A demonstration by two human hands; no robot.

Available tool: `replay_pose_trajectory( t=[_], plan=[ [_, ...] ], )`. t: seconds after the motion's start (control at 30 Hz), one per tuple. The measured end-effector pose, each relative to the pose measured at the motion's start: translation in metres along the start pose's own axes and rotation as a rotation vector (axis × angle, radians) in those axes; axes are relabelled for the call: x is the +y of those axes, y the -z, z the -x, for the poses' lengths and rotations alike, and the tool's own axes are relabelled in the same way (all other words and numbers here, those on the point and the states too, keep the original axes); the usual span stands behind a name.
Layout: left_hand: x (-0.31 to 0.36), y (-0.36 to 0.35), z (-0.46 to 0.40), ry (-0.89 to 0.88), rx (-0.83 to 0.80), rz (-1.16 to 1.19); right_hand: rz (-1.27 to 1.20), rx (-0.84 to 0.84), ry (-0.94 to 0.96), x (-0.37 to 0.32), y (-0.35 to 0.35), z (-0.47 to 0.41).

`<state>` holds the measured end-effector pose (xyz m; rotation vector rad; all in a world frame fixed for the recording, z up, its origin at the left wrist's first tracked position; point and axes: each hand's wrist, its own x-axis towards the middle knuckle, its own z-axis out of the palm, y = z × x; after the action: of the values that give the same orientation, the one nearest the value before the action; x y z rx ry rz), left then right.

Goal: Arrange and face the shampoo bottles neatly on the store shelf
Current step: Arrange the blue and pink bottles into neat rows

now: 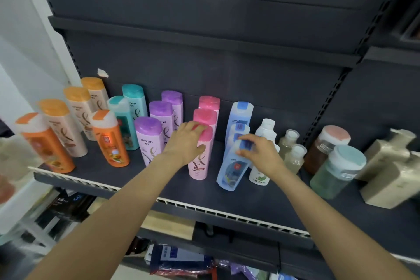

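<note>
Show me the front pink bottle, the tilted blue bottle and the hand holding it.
front pink bottle (198,167), head view, on its label.
tilted blue bottle (231,171), head view, on its lower body.
right hand (261,152), head view, on the back of the hand.

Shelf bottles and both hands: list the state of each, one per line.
front pink bottle: upright, cap gripped by the left hand.
front blue bottle: tilted, top held by the right hand.
purple bottles: upright, in a row of three.
orange-capped cream bottles: upright, in a row.
white bottle: upright, partly behind the right hand.
shelf: holds all the bottles.
</note>
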<state>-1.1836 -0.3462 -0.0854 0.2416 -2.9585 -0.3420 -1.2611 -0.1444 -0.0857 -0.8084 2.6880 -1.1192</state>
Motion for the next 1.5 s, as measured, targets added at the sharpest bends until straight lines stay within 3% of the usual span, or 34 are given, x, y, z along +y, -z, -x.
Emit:
replay_pose_trajectory(
  t=[0.1,0.27,0.43,0.57,0.67,0.83,1.03,1.27,1.5],
  plan=[
    [0.007,0.005,0.004,-0.013,0.06,0.045,-0.157,0.085,-0.007,-0.012,0.019,0.001],
    [0.021,0.011,0.025,-0.041,0.255,0.391,-0.468,0.192,-0.053,-0.026,0.048,0.008],
    [0.025,0.021,0.039,0.17,0.062,0.786,-0.839,0.214,-0.114,-0.024,0.066,0.022],
    [0.028,0.032,0.046,0.386,-0.133,1.305,-0.986,0.232,-0.143,-0.025,0.064,0.029],
    [0.027,0.039,0.051,0.388,-0.122,1.489,-1.021,0.251,-0.156,-0.028,0.061,0.032],
    [0.029,0.053,0.057,0.317,0.058,1.522,-1.09,0.191,-0.182,-0.042,0.06,0.036],
    [0.019,0.061,0.072,0.122,0.268,1.274,-1.246,0.158,-0.287,-0.06,0.055,0.039],
    [0.021,0.069,0.084,0.198,0.396,1.227,-1.39,0.115,-0.272,-0.066,0.052,0.047],
    [0.022,0.077,0.1,0.045,0.437,1.151,-1.489,0.04,-0.163,-0.062,0.045,0.056]
  ],
)
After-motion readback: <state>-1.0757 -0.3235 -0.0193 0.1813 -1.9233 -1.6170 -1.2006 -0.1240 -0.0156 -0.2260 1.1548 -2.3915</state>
